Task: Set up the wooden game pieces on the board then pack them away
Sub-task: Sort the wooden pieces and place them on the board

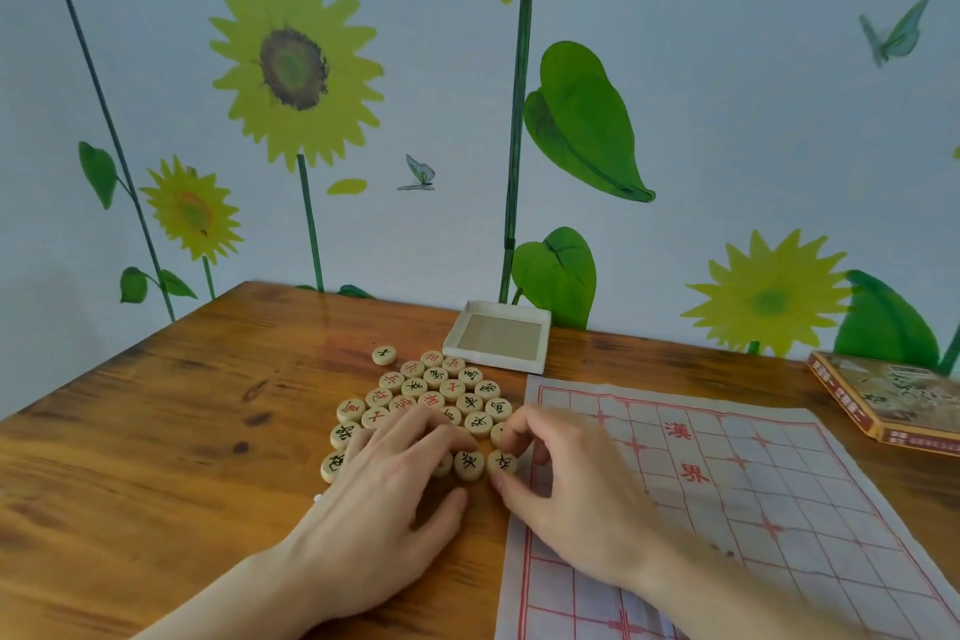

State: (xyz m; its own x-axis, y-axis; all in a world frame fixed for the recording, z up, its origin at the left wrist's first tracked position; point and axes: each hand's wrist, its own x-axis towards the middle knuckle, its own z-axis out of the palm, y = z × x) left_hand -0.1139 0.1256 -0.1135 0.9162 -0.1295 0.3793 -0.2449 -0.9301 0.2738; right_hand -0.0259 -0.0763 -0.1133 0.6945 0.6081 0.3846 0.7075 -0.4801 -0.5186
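I see the wooden game pieces [435,398] lying face up in a tight cluster on the wooden bench [171,421], just left of the paper board [737,489], which carries no pieces, with one stray piece [384,355] apart at the far edge of the cluster. My left hand [387,509] lies flat and spread over the near pieces, gripping nothing, while my right hand [566,478] pinches one disc [501,462] between thumb and curled fingers at the board's left edge. Beyond the cluster sits an empty box tray [497,335], and the box lid [893,400] rests far right.
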